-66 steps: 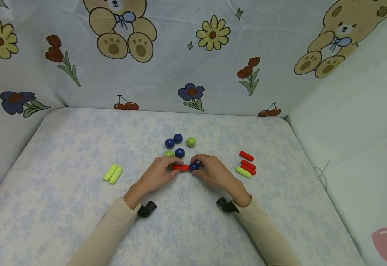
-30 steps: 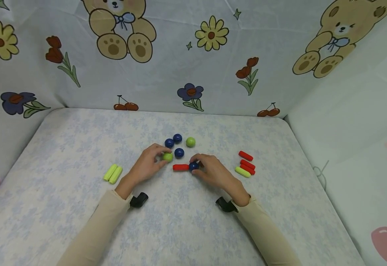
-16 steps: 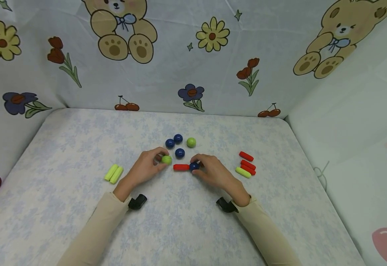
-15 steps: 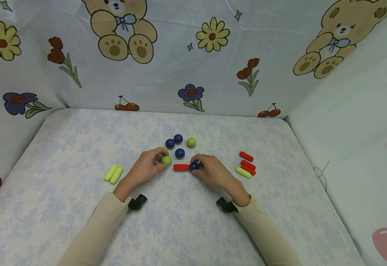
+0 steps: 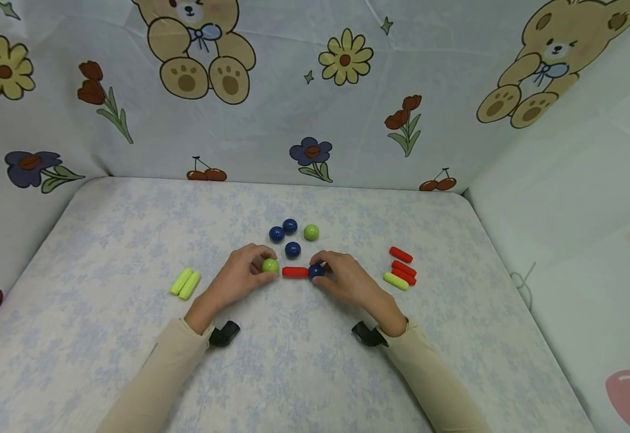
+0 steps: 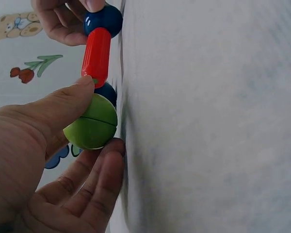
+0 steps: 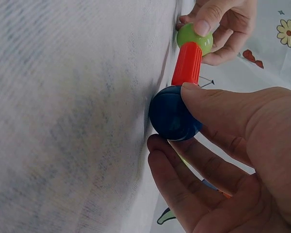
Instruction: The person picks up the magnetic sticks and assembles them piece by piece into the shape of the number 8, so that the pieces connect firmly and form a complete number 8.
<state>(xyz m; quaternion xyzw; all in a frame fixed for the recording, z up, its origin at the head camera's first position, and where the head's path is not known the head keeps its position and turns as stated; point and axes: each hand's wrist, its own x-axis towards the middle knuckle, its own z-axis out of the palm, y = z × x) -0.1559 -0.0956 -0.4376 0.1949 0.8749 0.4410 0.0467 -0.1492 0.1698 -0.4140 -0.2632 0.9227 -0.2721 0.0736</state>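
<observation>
Green ball (image 5: 270, 265) and blue ball (image 5: 316, 272) held near opposite ends of a red stick (image 5: 295, 272)

The green ball is pinched between the thumb and fingers of the left hand (image 5: 237, 276), just beside the stick's free end; from the head view, a narrow gap is seen between them. The stick's other end is met by the blue ball, which is pinched between the thumb and fingers of the right hand (image 5: 350, 279).

Just beyond the hands, three more blue balls (image 5: 293, 249) are scattered on the pale, blue-mottled tabletop (image 5: 293, 373), with another green ball (image 5: 311, 232) placed near them. Toward the left side, two yellow-green sticks (image 5: 190, 285) are laid side by side. Toward the right side, three more red sticks (image 5: 401, 255) are grouped, the nearest touched by a single yellow-green stick (image 5: 396, 281). Beige sleeves (image 5: 152, 373) are worn on both arms. The tabletop is backed by white cloth (image 5: 272, 108), printed with bears and flowers.
</observation>
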